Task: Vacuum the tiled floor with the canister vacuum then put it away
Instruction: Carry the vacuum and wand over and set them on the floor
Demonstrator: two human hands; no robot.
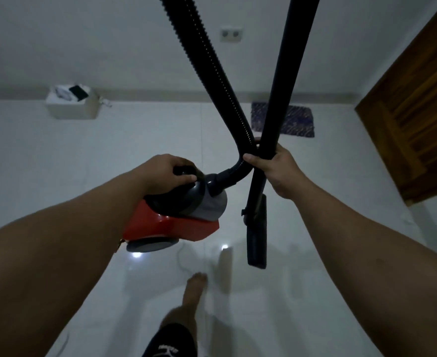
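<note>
A red and grey canister vacuum (176, 217) hangs in the air above the white tiled floor (57, 155). My left hand (169, 173) grips its black top handle. My right hand (276, 168) is closed around the black rigid wand (287, 73) and the ribbed black hose (212, 68), where the two cross. Both run up out of the top of the view. The black floor nozzle (257, 235) dangles below my right hand, off the floor.
A white box (70, 104) with small items on top stands by the far wall on the left. A dark patterned mat (297, 122) lies by the wall. A wooden door (413, 124) is at the right. A wall socket (230, 34) is on the far wall. My bare foot (194, 292) is below.
</note>
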